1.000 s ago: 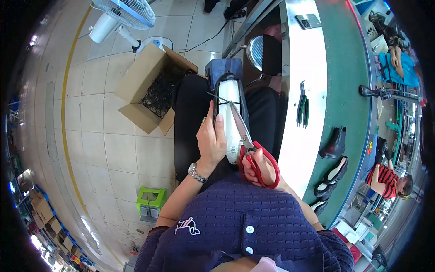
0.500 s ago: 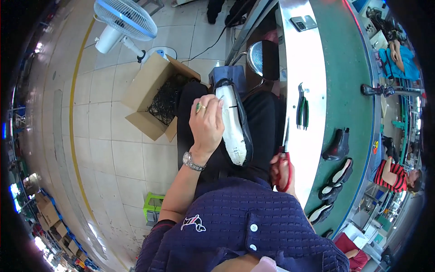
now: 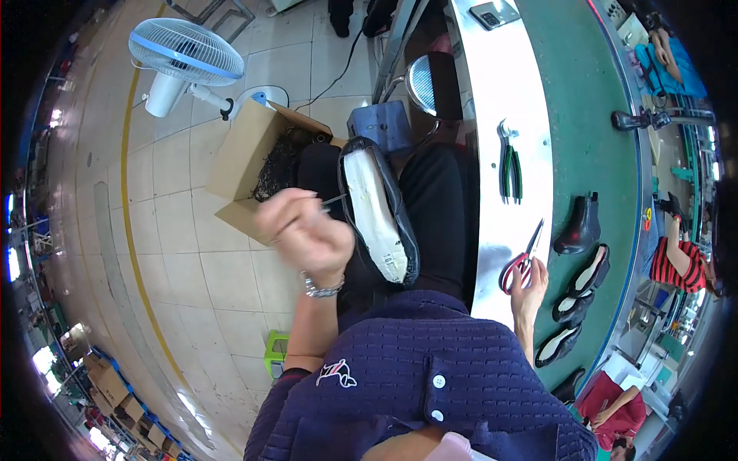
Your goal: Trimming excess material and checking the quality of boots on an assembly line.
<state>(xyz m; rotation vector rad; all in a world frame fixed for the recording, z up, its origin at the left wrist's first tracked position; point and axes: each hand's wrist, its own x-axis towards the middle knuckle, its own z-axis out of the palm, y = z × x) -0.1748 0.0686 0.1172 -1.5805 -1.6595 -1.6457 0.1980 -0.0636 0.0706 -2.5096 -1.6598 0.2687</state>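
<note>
A black shoe upper (image 3: 407, 230) on a last lies sole side up across my thighs, its pale underside facing me and its black edge folded round the rim. My left hand (image 3: 307, 234), smeared by motion, is curled beside the shoe's left edge. A thin dark cord (image 3: 334, 200) runs between its fingers and the shoe. On the white metal bench to my right, red-handled scissors (image 3: 521, 263) lie with their blades pointing away from me. My right hand (image 3: 529, 290) has its fingertips and thumb on the scissors' handles.
Green-handled pliers (image 3: 510, 170) and a phone (image 3: 494, 14) lie on the bench (image 3: 507, 84). Beyond it, a green conveyor (image 3: 576, 138) carries a black boot (image 3: 578, 224) and several uppers (image 3: 592, 273). At left are a cardboard box (image 3: 238, 161) of black cords and a fan (image 3: 184, 58).
My right hand has carried the scissors from beside my thigh onto the bench. My left hand has moved left, off the shoe, with the cord stretching from it.
</note>
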